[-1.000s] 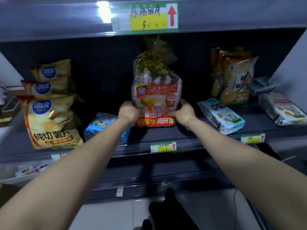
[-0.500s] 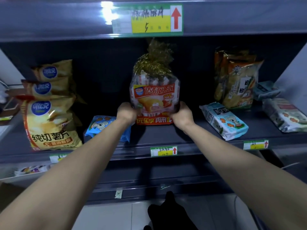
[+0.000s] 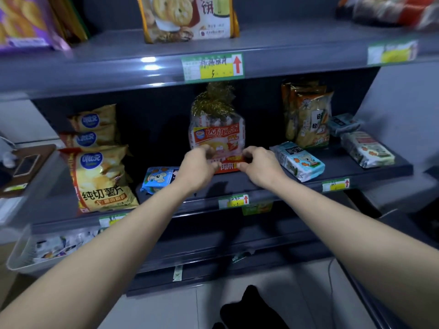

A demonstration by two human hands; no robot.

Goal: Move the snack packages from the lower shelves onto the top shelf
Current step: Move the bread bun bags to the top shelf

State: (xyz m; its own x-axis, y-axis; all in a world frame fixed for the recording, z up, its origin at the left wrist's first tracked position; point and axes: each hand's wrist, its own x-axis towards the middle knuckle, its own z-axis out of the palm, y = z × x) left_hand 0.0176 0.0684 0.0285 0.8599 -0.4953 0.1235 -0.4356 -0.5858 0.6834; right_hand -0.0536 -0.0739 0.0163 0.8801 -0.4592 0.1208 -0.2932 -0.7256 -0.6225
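While the gold-tied red cake bag [image 3: 217,135] stands on the middle shelf [image 3: 228,186] at 12 o'clock, the left hand [image 3: 197,168] and right hand [image 3: 260,166] curl before its lower front, hiding it; blur leaves any grip undeterminable.

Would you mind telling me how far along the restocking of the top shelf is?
Done: the top shelf already carries a biscuit bag and a purple bag. In hand: the left hand and right hand pinch the gold-tied pie bag, which stands on the middle shelf. Left: chip bags, blue pack, orange bags.
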